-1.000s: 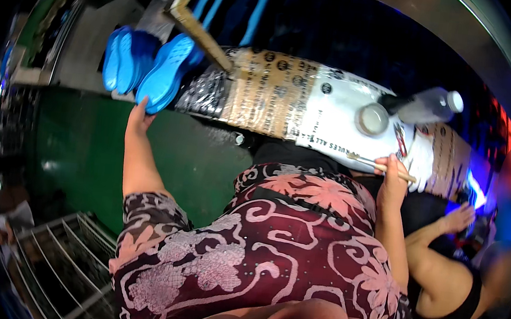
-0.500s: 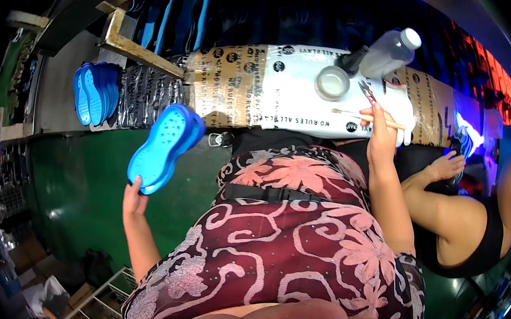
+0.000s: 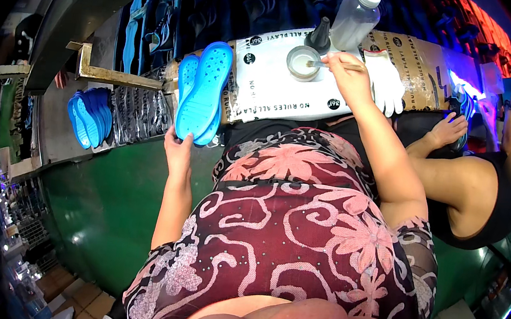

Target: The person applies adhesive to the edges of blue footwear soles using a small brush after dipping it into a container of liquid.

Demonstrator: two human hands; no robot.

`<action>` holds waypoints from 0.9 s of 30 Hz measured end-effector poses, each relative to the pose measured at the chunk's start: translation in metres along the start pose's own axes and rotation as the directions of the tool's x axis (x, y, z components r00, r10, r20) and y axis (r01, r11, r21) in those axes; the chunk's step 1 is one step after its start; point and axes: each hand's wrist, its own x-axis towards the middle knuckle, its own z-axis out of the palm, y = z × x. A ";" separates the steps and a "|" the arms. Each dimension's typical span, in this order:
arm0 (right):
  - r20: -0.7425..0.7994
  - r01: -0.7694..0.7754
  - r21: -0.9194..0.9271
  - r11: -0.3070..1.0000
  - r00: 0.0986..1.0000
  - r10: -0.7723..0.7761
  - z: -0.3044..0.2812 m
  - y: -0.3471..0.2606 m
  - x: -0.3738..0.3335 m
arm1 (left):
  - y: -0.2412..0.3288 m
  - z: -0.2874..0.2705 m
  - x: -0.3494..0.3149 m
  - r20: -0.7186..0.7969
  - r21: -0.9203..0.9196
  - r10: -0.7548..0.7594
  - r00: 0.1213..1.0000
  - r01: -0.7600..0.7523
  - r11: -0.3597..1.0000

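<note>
My left hand (image 3: pixel 179 148) grips the heel end of a pair of bright blue shoe soles (image 3: pixel 203 95), thumb on top. The soles overlap, and their upper ends reach over the wrapped work surface (image 3: pixel 257 88). In my right hand (image 3: pixel 350 79) is a brush (image 3: pixel 318 64), held in closed fingers with its tip inside a small round jar (image 3: pixel 294 70) of whitish liquid. Behind the jar stand a dark bottle with a pointed cap (image 3: pixel 320 35) and a clear bottle with a white lid (image 3: pixel 353 26). A white glove (image 3: pixel 386 80) lies right of my right hand.
More blue soles (image 3: pixel 90 118) are stacked at the left. A worn metal bracket (image 3: pixel 121 78) juts over the work surface there. Dark blue parts (image 3: pixel 247 3) lie along the back. A co-worker's arm (image 3: pixel 452 180) and hand (image 3: pixel 448 131) are close on the right.
My left hand has raised the soles from over the green floor to the work surface's edge. My right hand has brought the brush left and up, into the jar.
</note>
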 end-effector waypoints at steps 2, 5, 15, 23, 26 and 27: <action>-0.015 0.096 -0.080 0.992 0.995 -0.097 0.010 0.001 0.006 | 0.016 0.000 0.004 0.079 0.061 -0.007 0.997 0.002 0.998; 0.062 0.200 -0.251 0.947 0.980 -0.191 0.016 0.004 0.015 | 0.020 0.000 0.017 0.140 0.002 -0.028 0.990 0.028 1.000; 0.068 0.285 -0.345 0.894 0.958 -0.279 0.016 0.007 0.016 | 0.069 0.003 0.023 0.695 -0.296 -0.194 0.692 0.522 0.800; 0.030 0.298 -0.381 0.875 0.950 -0.311 0.019 0.014 0.017 | 0.106 0.047 -0.043 0.597 -0.438 -0.039 0.801 0.367 0.821; 0.037 0.302 -0.411 0.860 0.948 -0.316 0.019 0.010 0.016 | 0.104 0.051 -0.040 0.637 -0.334 -0.010 0.771 0.288 0.897; 0.030 0.291 -0.406 0.866 0.952 -0.305 0.018 0.007 0.015 | 0.108 0.052 -0.039 0.629 -0.360 -0.016 0.777 0.309 0.880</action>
